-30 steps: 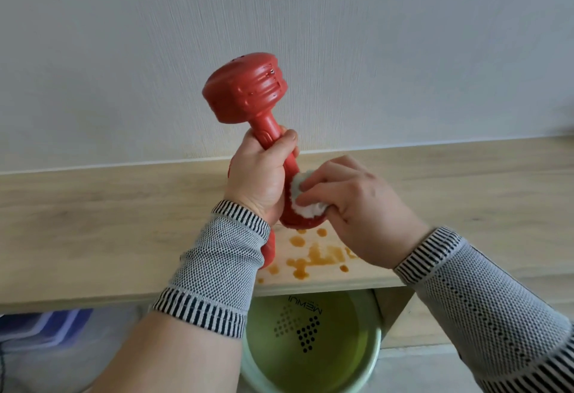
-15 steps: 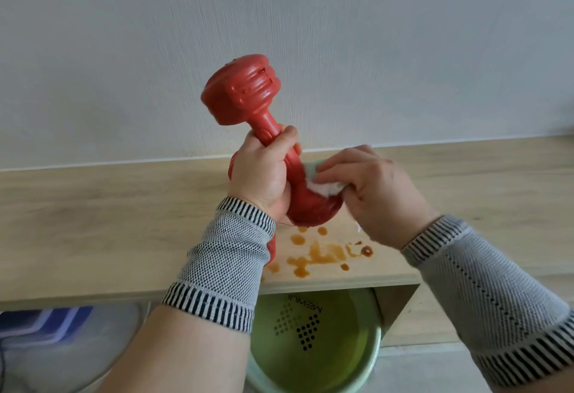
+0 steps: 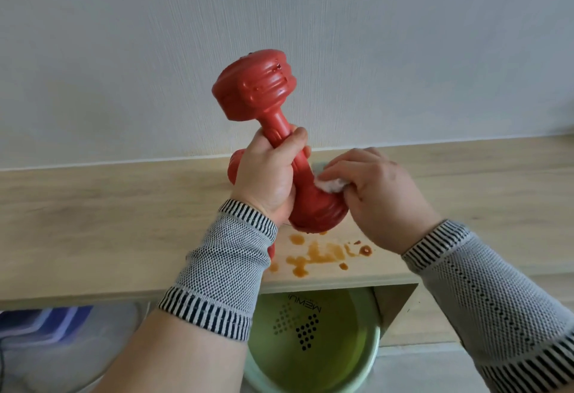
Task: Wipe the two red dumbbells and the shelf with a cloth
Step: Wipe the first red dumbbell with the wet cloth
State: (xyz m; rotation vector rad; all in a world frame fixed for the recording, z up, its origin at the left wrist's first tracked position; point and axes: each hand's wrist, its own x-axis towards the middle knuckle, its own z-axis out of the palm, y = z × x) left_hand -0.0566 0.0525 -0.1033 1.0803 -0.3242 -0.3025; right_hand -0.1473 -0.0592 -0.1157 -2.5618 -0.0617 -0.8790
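My left hand (image 3: 268,176) grips the handle of a red dumbbell (image 3: 254,85), held tilted above the wooden shelf (image 3: 93,222). Its upper head points up and left, and its lower head (image 3: 320,214) hangs just over the shelf. My right hand (image 3: 379,197) pinches a small white cloth (image 3: 330,184) against the top of that lower head. A second red dumbbell (image 3: 234,166) lies on the shelf behind my left hand, mostly hidden. An orange-brown spill (image 3: 316,254) marks the shelf near its front edge, below the held dumbbell.
A pale textured wall (image 3: 403,51) rises directly behind the shelf. Under the shelf stands a green bucket (image 3: 310,346). At lower left a grey and blue mat (image 3: 46,330) lies on the floor.
My right hand has slid the cloth from the side of the lower head up to its top near the handle. The dumbbell turned slightly in my left hand.
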